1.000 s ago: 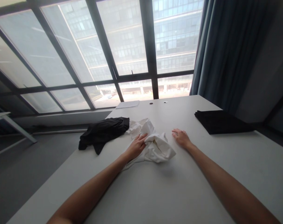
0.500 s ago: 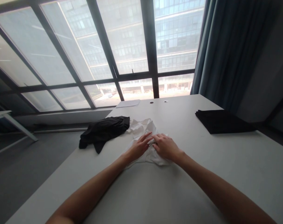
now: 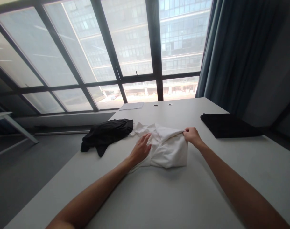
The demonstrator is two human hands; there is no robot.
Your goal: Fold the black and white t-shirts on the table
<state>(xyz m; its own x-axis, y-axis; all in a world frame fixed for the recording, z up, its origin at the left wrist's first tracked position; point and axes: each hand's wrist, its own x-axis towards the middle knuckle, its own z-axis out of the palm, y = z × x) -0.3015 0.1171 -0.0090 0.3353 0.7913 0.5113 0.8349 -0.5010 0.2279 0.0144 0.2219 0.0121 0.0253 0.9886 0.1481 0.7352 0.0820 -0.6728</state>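
Observation:
A white cloth garment [image 3: 170,151] lies rumpled on the white table [image 3: 159,197], its right part spread out and its left part bunched; its exact kind does not show. My right hand [image 3: 192,135] pinches the garment's upper right corner between thumb and fingers, pulling the edge taut. On the bunched left part rests my left hand [image 3: 141,149], fingers stretched out and thumb apart, holding nothing. Just left of the white cloth, a crumpled black garment [image 3: 109,133] lies close to it and hangs over the table's left edge.
A folded black cloth [image 3: 228,125] lies on the right side of the table. White paper sheets [image 3: 131,106] lie at the far edge, near two round table holes. Beyond are large windows [image 3: 132,41] and a blue curtain [image 3: 221,51]. Another white table [image 3: 6,117] stands at left.
My right hand has moved right, away from my left hand, drawing out the white garment's corner. The cloth's right part is now spread wider. My left hand has barely shifted.

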